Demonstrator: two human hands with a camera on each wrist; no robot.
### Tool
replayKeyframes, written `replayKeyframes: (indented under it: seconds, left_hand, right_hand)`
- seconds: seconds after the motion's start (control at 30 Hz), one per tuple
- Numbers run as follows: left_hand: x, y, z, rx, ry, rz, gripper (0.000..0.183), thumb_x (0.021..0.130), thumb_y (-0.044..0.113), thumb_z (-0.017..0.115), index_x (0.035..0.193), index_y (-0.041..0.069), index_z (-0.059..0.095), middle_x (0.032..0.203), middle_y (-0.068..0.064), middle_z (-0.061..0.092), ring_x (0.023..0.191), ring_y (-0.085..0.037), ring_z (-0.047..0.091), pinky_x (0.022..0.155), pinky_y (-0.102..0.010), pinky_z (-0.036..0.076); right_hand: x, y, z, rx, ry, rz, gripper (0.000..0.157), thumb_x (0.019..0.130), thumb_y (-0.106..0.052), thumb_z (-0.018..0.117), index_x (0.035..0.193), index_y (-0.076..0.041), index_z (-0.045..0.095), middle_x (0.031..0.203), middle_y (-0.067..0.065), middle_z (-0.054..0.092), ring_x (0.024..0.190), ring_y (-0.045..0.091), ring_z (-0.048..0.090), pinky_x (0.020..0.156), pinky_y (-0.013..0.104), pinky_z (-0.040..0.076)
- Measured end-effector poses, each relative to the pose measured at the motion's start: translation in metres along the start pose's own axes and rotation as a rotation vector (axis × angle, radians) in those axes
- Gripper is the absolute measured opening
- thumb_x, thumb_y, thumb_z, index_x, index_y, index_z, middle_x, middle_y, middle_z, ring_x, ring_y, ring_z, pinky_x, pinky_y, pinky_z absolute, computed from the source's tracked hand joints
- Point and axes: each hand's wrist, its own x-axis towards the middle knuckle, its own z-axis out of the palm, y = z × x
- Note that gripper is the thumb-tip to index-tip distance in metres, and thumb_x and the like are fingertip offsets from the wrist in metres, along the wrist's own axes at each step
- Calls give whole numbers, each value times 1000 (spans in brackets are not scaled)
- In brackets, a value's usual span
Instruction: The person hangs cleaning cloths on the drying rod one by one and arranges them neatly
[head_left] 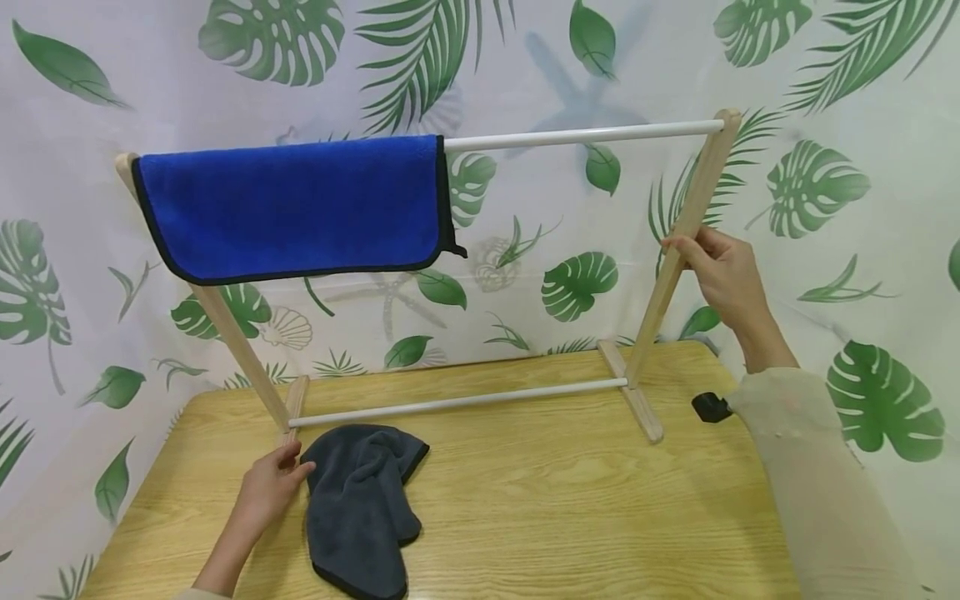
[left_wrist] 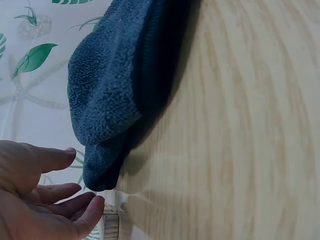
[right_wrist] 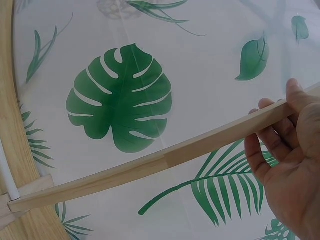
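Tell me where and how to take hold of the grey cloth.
I'd probably pinch the grey cloth at its upper-left edge in the head view, coming from the left: it lies bunched, folds rising off the table in the left wrist view, and the left grip is beside that edge.

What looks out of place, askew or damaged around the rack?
The grey cloth lies crumpled on the table near the left foot of the rack; it looks odd because the blue towel hangs neatly over the top bar. I see no spill or damage.
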Motion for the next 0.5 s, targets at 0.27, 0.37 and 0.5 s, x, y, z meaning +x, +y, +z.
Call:
replayKeyframes:
  seconds: [0.27, 0.37, 0.5]
  left_hand:
    - [1, 0, 4, 35, -7, 31, 55, 102, 14, 65, 141, -19, 47, 139, -38, 52, 130, -52, 51, 107, -60, 42]
    - [1, 1, 6, 71, -19, 53, 55, 101, 15, 66, 140, -20, 48, 139, -39, 52, 131, -54, 49, 107, -61, 41]
    - [1, 2, 9, 97, -35, 74, 55, 100, 14, 67, 138, -21, 49, 138, -40, 51, 131, -56, 47, 107, -62, 40]
  right_hand:
    - [-1, -1, 0, -3, -3, 4, 35, 106, -29, 60, 123, -1, 73, 114, -2, 71, 99, 11, 62, 82, 16, 51]
    - [-1, -2, 0, -6, -4, 0, 36, 106, -28, 60, 124, 1, 72, 114, -1, 72, 99, 11, 62, 82, 16, 50]
    - [-2, -2, 1, -10, -1, 0, 36, 106, -29, 60, 124, -1, 72, 114, 0, 72, 99, 11, 62, 83, 16, 50]
